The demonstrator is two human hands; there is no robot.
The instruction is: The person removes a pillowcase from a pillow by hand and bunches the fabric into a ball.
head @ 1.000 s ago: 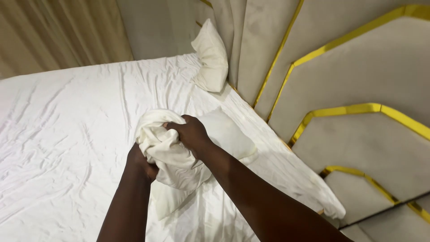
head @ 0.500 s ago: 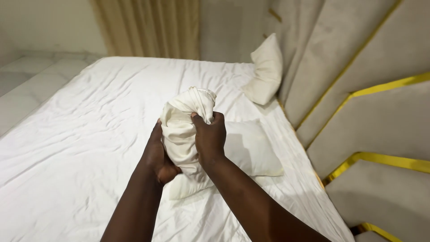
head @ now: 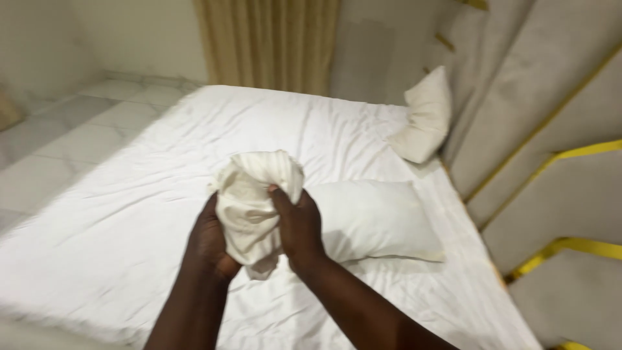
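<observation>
Two hands clench one bunched white cloth (head: 256, 201) between them: left hand (head: 210, 240) cupping its left side, right hand (head: 298, 227) gripping its right, above the bed (head: 129, 214).

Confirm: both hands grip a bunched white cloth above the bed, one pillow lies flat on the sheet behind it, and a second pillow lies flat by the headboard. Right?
Not quite. The second pillow is not flat: the head view shows it propped upright against the padded headboard. The rest holds: left hand and right hand grip the bunched white cloth above the bed, and one pillow lies flat behind it.
</observation>
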